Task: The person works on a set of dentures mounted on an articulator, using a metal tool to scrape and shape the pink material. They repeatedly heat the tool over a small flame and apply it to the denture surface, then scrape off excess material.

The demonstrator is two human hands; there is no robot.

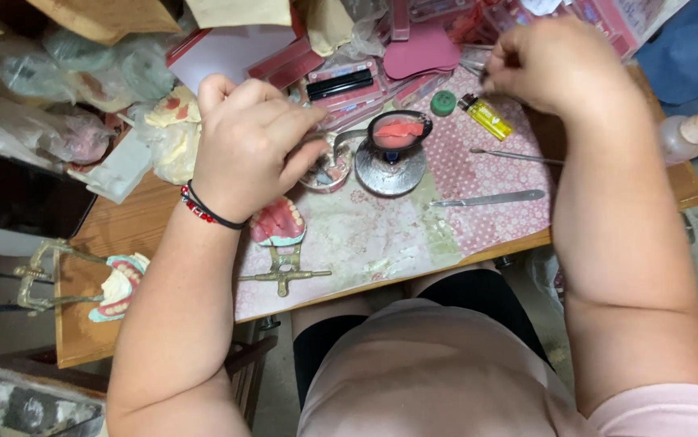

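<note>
Cluttered bench [494, 174]: left hand [248, 146] grips spoon [347, 136].

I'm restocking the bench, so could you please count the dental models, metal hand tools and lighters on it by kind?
Pink-gum denture models on brass articulators: 2
Slim metal hand tools lying on the pink dotted cloth: 2
Yellow plastic lighter: 1
Total: 5
</note>
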